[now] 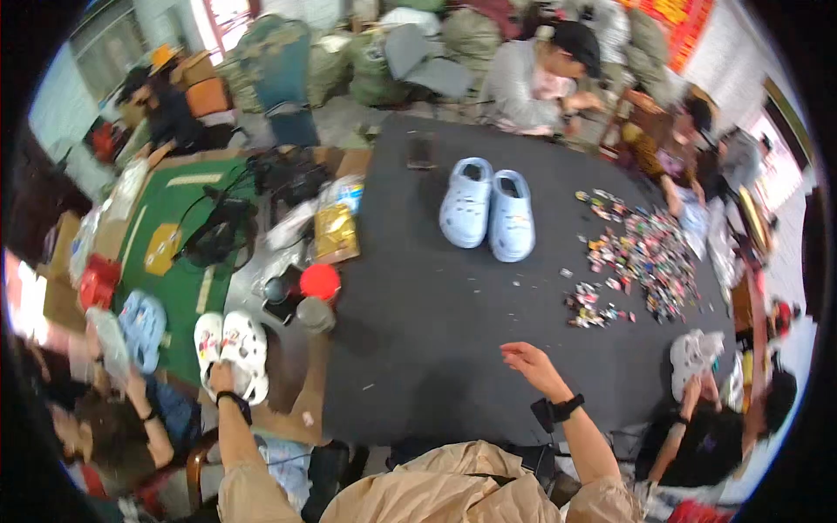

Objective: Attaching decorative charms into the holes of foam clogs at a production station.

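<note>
White clogs point(247, 344), one pair: lying at the near edge of the green mat point(179, 288), bearing coloured decorations on their uppers; I am judging this pair at least partly dressed. Left hand point(221, 376): closing around the heel end of the left white clog, as far as I am seeing. Right hand point(534, 364): hovering above the black tabletop point(410, 349), fingers loosely spread, apparently holding nothing. Pale blue clogs point(465, 209), one pair: standing side by side toward the far edge, showing mostly bare holes; I am counting these as likely remaining, though small fittings are escaping me. Small charms point(645, 261), one scattered heap: lying loose at right, so plenty of stock is remaining unused.
</note>
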The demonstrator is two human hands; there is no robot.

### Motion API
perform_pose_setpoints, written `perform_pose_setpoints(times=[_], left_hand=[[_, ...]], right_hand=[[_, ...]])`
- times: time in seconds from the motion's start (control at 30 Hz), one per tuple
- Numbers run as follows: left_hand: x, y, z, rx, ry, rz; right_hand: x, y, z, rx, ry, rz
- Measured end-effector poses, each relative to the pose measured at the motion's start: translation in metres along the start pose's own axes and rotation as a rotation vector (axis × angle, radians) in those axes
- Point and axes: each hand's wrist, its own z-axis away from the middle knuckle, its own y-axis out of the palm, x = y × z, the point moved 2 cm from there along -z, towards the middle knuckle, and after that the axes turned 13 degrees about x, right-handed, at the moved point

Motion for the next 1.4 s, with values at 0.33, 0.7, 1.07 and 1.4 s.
perform_pose_setpoints(times=[0.33, 0.7, 1.07, 1.4], left_hand=[[-0.049, -0.013, 0.061, -0.268, 0.201, 0.435], [-0.097, -0.005, 0.287, 0.147, 0.18, 0.805], [-0.164, -0.016, 0.33, 0.277, -0.064, 1.208], [-0.303, -0.053, 0.345, 0.599, 0.635, 0.645]], right_hand=[[0.054, -0.084, -0.08, -0.183, -0.3, 0.468], [0.11, -0.152, -0.266, -0.274, -0.101, 1.058], [0.135, -0.129, -0.287, 0.019, -0.158, 1.04], [0.135, -0.03, -0.129, 0.188, -0.806, 1.709]])
